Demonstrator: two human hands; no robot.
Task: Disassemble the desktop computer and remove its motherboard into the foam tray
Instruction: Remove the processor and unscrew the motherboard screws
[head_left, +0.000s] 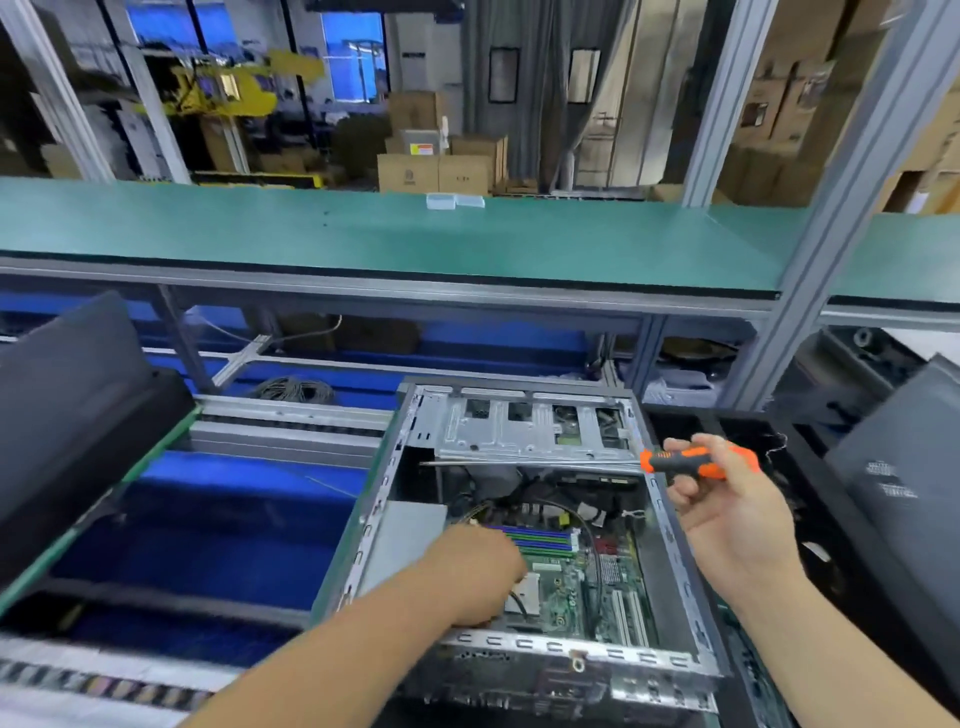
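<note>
The left hand reaches down into the open case from its near-left corner, over the left part of the motherboard; its fingers are hidden behind the back of the hand, so whether they grip anything or hang loose cannot be told. The board lies flat on the case floor, still inside it, its long axis running from the near wall toward the far one; its far part is buried under dark cables and the metal drive cage that spans the far end of the case, and the blue and green memory slots show just beyond the left hand. The right hand hovers above the right wall of the case, thumb and fingers closed round the orange handle of a screwdriver, whose thin shaft lies about level and points left across the case, its tip near the left wall. The near rim of the case and the black things at either side are blurred; the foam tray cannot be made out with certainty
</note>
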